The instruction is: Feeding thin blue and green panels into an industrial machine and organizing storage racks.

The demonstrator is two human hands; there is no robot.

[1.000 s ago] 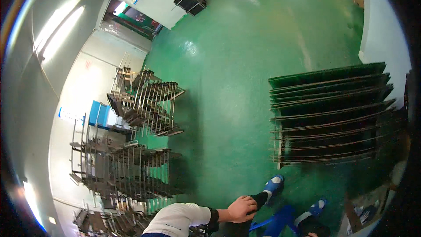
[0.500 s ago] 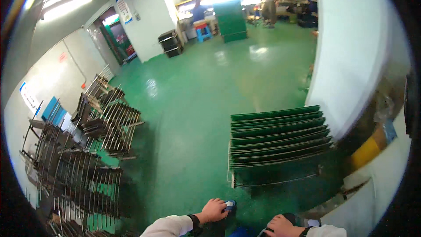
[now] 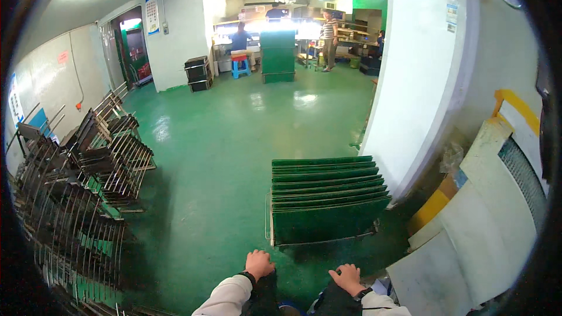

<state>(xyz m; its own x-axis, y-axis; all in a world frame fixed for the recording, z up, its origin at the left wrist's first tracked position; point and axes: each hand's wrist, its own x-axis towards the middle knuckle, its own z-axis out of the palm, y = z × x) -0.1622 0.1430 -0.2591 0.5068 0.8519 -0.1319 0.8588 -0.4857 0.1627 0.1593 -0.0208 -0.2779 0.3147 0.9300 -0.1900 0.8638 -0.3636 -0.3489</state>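
My left hand (image 3: 259, 263) lies on my dark-clad left knee, its fingers slightly apart and nothing held. On the other leg rests my right hand (image 3: 348, 278), fingers spread over the dark cloth (image 3: 335, 299) and also holding nothing. Just ahead of both hands, a low wire rack (image 3: 319, 241) stands on the floor with several upright green boards (image 3: 328, 219) in a row. The hands do not touch the rack.
Dark metal racks with rods (image 3: 88, 216) line the left side. A tall white cabinet (image 3: 424, 70) stands right, with pale panels (image 3: 486, 199) leaning beside it. Farther off are black crates (image 3: 198, 74), a blue stool (image 3: 240, 70), a green-board stack (image 3: 277, 52) and a standing person (image 3: 329, 41).
My view has tilted up and swung right, so the board rack appears farther left. Both hands remain on my legs, and both look empty.
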